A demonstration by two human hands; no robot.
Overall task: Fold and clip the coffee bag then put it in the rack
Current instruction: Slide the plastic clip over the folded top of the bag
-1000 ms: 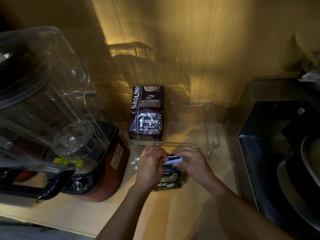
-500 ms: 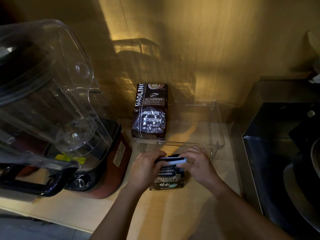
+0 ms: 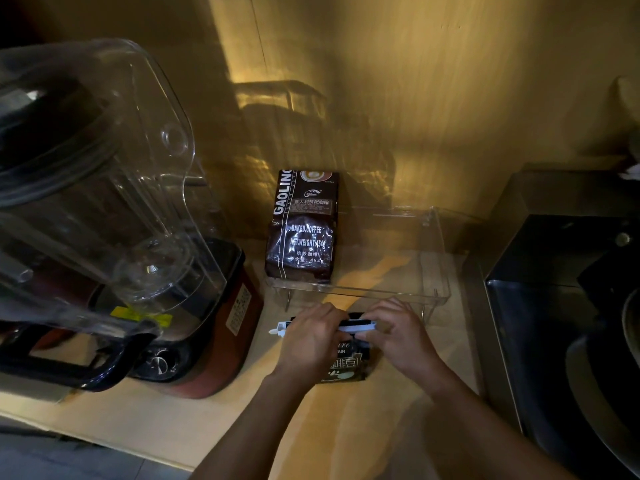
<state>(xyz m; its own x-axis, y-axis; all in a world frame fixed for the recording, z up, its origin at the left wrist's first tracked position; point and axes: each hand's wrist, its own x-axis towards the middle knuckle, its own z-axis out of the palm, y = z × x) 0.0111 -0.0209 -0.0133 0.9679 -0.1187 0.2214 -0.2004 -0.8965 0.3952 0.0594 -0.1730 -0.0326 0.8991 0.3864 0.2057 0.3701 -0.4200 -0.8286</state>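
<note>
right now the small dark coffee bag with pale lettering (image 3: pixel 341 365) lies on the pale wooden counter (image 3: pixel 398 427), just in front of the clear acrylic rack (image 3: pixel 429 268), which serves as the landmark for everything else. both hands are close together over the bag's folded top: the left hand (image 3: pixel 311 342) is closed over the near-left part of the long white plastic sealing clip (image 3: pixel 358 326), whose tip pokes out to the left of the knuckles, and the right hand (image 3: pixel 398 336) pinches the clip's other end and the bag edge beneath it. whether the clip has fully snapped shut cannot be told, since the fingers cover its middle. judging by this, the clipping step is in hand and racking is not yet done. to do it well, the fold should stay flat and square under the clip, with pressure run along its length until the latch end catches, because crinkly glossy film tends to spring back and slip out. the bag looks soft, part-emptied and shiny; the clip is a stiff, slim bar. inside the rack at its left end stands a tall dark brown foil coffee brick (image 3: pixel 301 230), wrinkled and reflective, leaving open room to its right. left of the rack sits a blender with a clear plastic jug and reddish base (image 3: pixel 207 327); right of it, a dark steel sink (image 3: pixel 554 289).
</note>
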